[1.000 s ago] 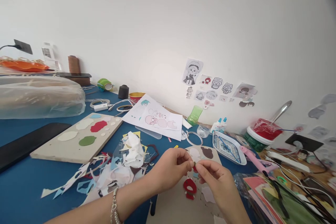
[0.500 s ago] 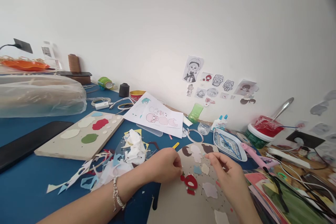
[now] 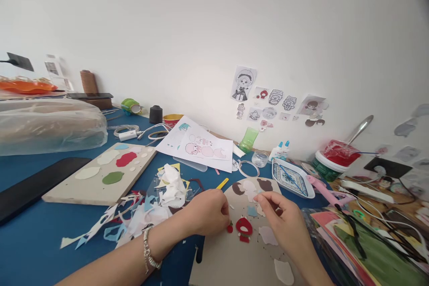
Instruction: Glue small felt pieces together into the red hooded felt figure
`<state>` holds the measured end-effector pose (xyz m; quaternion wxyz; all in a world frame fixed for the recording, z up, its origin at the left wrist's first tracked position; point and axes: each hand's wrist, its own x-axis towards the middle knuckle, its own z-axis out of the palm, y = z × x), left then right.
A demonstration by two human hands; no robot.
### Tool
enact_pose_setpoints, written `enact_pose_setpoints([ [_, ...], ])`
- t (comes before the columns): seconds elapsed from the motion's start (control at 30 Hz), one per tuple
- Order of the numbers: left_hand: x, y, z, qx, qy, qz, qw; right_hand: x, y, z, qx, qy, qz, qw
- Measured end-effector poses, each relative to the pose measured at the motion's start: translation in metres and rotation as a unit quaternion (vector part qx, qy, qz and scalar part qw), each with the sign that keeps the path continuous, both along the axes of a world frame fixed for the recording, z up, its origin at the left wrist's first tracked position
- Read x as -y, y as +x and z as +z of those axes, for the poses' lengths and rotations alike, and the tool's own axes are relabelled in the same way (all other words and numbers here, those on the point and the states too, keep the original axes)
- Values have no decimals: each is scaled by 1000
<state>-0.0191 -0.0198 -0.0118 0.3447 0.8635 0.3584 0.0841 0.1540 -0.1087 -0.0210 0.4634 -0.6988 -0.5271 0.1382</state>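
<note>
A grey-beige board (image 3: 221,259) with felt cut-outs lies before me. My left hand (image 3: 211,212) rests closed on its left edge, fingers curled under; whatever they hold is hidden. Just beside its knuckles are a small red strawberry-like piece (image 3: 229,229) and a tiny white scrap (image 3: 232,207). My right hand (image 3: 286,221) pinches thumb and forefinger together at the foot of a white doll-shaped cut-out (image 3: 249,189); anything between the tips is too small to name. Below lie a red hooded figure (image 3: 244,229), a light blue square (image 3: 252,211) and a pale lilac piece (image 3: 267,235).
Fabric scraps (image 3: 172,192) heap up left of my left hand. Farther left lies a second board (image 3: 83,190) with coloured pieces. Behind are printed drawings (image 3: 197,147), a roll of tape (image 3: 248,169) and a patterned tray (image 3: 306,191). Felt sheets (image 3: 365,250) stack at right.
My right hand has shifted left, its fingertips now at the white doll-shaped cut-out. The left hand has barely moved, and the tiny white scrap beside it now shows. The whole view has tilted slightly.
</note>
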Motion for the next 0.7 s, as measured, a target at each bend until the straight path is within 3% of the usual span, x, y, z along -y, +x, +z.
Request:
enact_pose_setpoints([
  [0.47,4,0,2,3,41,3,999,-1,-3,-1,63,-16,71,995],
  [0.7,3,0,0,7,61,9,998,-2,-3,-6,73,-8,71,995],
])
